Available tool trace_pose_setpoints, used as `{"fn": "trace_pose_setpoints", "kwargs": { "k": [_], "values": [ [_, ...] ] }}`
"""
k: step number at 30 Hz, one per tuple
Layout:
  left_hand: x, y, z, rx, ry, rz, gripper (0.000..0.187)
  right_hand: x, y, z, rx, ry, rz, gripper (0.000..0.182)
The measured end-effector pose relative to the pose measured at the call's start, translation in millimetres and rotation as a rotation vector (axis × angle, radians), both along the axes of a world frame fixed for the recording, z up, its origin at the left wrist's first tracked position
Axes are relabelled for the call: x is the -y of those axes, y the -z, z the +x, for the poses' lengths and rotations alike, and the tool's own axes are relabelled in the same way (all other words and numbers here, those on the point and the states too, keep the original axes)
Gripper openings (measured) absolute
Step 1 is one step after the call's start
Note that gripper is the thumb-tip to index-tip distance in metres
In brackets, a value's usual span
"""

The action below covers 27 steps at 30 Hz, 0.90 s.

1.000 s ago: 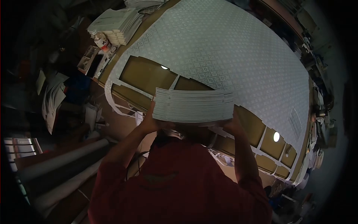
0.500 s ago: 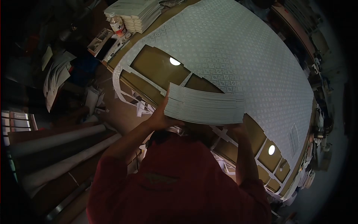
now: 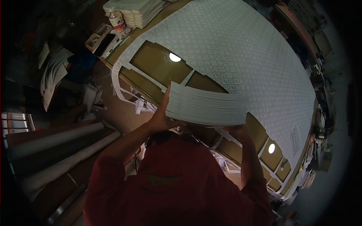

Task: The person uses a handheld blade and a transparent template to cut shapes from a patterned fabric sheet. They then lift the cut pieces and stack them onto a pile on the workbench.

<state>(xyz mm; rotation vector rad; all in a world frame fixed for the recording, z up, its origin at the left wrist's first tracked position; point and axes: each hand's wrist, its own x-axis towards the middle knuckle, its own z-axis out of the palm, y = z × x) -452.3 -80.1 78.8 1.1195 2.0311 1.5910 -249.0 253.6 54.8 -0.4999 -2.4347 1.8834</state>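
A thick stack of pale paper sheets (image 3: pixel 206 105) is held up over the near side of the table, its layered edges facing me. My left hand (image 3: pixel 163 117) grips the stack's left end, thumb below and fingers up along the side. At the lower right corner, my right hand (image 3: pixel 237 131) is closed on the stack, with most of its fingers hidden underneath. Beneath and beyond the stack lies a large white patterned sheet (image 3: pixel 249 49) with several cut-out openings that show the brown tabletop (image 3: pixel 160 62).
Piled papers (image 3: pixel 132 11), a labelled plastic bottle (image 3: pixel 117 20) and a small compartment box (image 3: pixel 98 35) stand at the table's far left. Long rolls (image 3: pixel 71 158) lie at lower left. Paper scraps (image 3: pixel 141 105) hang by the near edge.
The camera view has shifted slightly. Both hands still hold the stack at nearly the same place, and its sheet edges at the left look more even.
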Motion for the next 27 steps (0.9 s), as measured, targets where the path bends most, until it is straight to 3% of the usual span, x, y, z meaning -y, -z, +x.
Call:
{"fn": "trace_pose_setpoints", "kwargs": {
  "k": [1,4,6,9,11,13,15,17,18,19,21,24,27],
  "values": [
    [3,3,6,0.024,0.007,-0.009,0.144,3,-6,7,0.024,0.007,-0.009,0.087],
    [2,11,-11,0.148,0.032,0.055,0.146,2,-35,-13,-0.020,0.031,0.020,0.118],
    [3,18,-17,-0.153,0.058,-0.178,0.144,4,-49,-17,-0.049,0.029,0.114,0.142],
    [2,25,-17,0.053,0.054,-0.046,0.138,0,-57,-18,0.009,0.026,0.087,0.148],
    [3,24,-16,0.090,0.059,-0.026,0.137,24,-105,-31,-0.125,0.131,0.688,0.155],
    [4,25,-15,0.125,0.074,-0.019,0.135,56,-187,-44,-0.428,0.081,0.767,0.147],
    [5,29,-16,-0.028,0.080,-0.070,0.129,80,-215,-68,-0.548,0.004,0.854,0.138],
    [4,27,-16,0.064,0.117,-0.124,0.124,118,-180,-98,-0.421,-0.315,1.085,0.128],
    [3,22,-15,0.109,0.142,-0.147,0.122,137,-141,-104,-0.150,-0.535,1.199,0.126],
    [2,16,-13,0.154,0.166,-0.171,0.120,136,-142,-99,-0.144,-0.520,1.210,0.126],
    [-4,6,-14,-0.067,0.117,-0.073,0.109,128,-144,-104,-0.189,-0.468,1.007,0.119],
    [7,19,-5,0.045,0.155,-0.122,0.104,122,-148,-94,-0.169,-0.494,0.992,0.116],
    [2,13,-10,0.125,0.167,-0.171,0.092,74,-152,-85,-0.173,-0.219,1.027,0.107]
  ]
}}
